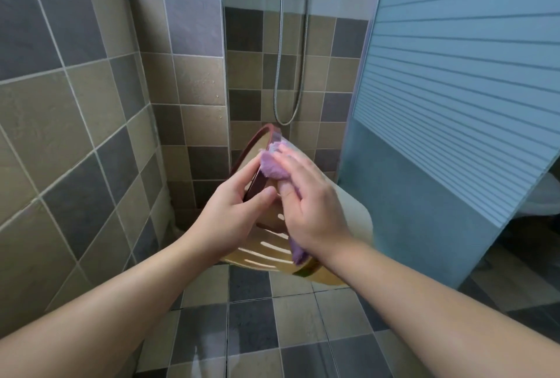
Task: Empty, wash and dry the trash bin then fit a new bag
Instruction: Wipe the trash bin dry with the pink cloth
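Note:
A beige slotted trash bin [266, 249] with a dark red rim [247, 153] is held up in front of me, tilted with its mouth turned left. My left hand [233, 211] grips the red rim, thumb and fingers pinching it from either side. My right hand [309, 205] presses a purple cloth [272, 165] against the bin's outer wall near the rim. Another part of that cloth shows below my right palm. The bin's base and inside are mostly hidden.
Tiled walls [75, 123] close in on the left and back. A metal shower hose [291, 68] hangs behind the bin. A frosted blue glass partition [454, 105] stands on the right, with a white toilet [542, 199] behind it. The tiled floor [288, 326] looks wet.

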